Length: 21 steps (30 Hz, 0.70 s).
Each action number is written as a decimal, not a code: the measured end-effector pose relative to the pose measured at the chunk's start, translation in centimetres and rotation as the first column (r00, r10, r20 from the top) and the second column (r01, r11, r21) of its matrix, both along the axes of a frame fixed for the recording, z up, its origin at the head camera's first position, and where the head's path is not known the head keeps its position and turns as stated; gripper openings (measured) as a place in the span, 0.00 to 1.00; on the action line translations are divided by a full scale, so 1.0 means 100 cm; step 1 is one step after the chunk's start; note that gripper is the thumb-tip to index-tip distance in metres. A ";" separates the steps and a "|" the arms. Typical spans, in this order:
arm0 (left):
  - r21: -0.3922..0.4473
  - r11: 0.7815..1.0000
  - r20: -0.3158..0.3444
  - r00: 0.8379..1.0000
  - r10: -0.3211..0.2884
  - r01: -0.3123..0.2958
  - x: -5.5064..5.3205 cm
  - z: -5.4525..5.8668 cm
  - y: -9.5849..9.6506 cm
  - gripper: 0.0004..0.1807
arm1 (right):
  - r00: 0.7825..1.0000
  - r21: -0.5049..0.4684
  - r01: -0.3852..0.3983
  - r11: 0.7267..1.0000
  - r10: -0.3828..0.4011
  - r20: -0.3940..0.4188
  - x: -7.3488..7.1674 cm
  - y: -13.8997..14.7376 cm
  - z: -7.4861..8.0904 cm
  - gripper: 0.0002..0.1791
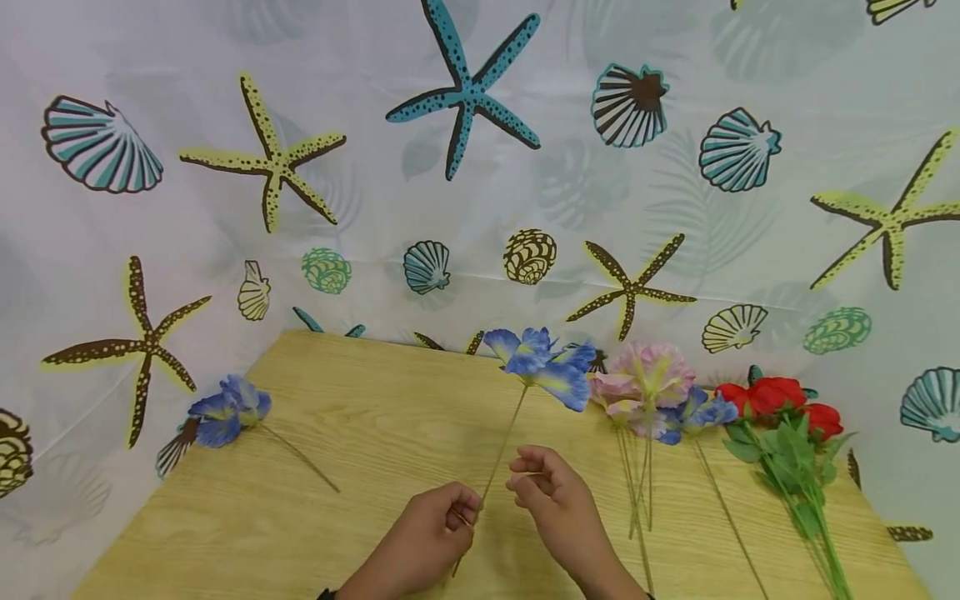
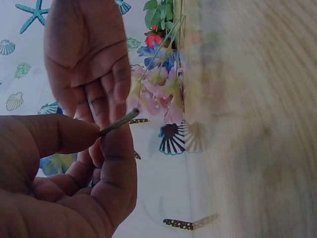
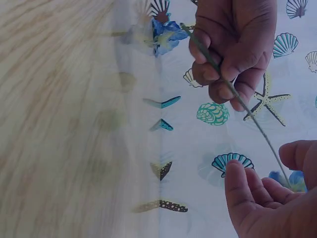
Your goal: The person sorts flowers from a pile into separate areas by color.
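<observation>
A blue artificial flower point(image 1: 543, 367) stands tilted above the middle of the table, its bloom up and its thin stem running down to the left. My left hand point(image 1: 438, 533) pinches that stem near its lower end between thumb and fingers; the stem tip point(image 2: 131, 115) pokes out past them in the left wrist view. Just right of the stem is my right hand point(image 1: 555, 508), fingers loosely bent and holding nothing. In the right wrist view a gap shows between the thumb and fingers point(image 3: 237, 183) of that hand, with the stem point(image 3: 257, 129) passing close by.
Another blue flower point(image 1: 232, 408) lies at the table's left edge. To the right lie pink flowers point(image 1: 652, 375), a blue flower point(image 1: 697, 412) and red flowers point(image 1: 776, 396) with green leaves. A shell-and-starfish patterned cloth point(image 1: 480, 200) hangs behind the wooden table point(image 1: 360, 400).
</observation>
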<state>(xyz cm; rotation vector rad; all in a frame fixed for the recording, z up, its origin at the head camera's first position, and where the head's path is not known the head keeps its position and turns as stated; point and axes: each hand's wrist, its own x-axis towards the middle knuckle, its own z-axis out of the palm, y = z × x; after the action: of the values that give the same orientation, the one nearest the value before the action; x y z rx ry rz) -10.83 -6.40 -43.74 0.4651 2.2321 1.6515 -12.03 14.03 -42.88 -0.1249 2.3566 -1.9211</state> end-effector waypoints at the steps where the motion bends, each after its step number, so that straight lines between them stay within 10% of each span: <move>1: 0.002 1.000 0.009 1.000 -0.004 0.004 0.001 0.001 0.001 0.12 | 1.000 -0.013 0.009 1.000 -0.009 -0.003 0.000 -0.002 0.001 0.22; 21: 0.095 0.995 0.001 1.000 0.007 -0.007 0.007 -0.001 0.042 0.14 | 0.995 -0.106 0.072 0.992 -0.064 0.075 -0.002 0.015 0.021 0.18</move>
<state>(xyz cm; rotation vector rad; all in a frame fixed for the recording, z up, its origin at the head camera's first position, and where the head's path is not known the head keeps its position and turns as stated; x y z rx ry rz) -10.14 -2.23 -43.79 0.4813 2.1645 1.7669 -12.20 15.55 -40.73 0.0164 2.2390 -2.0489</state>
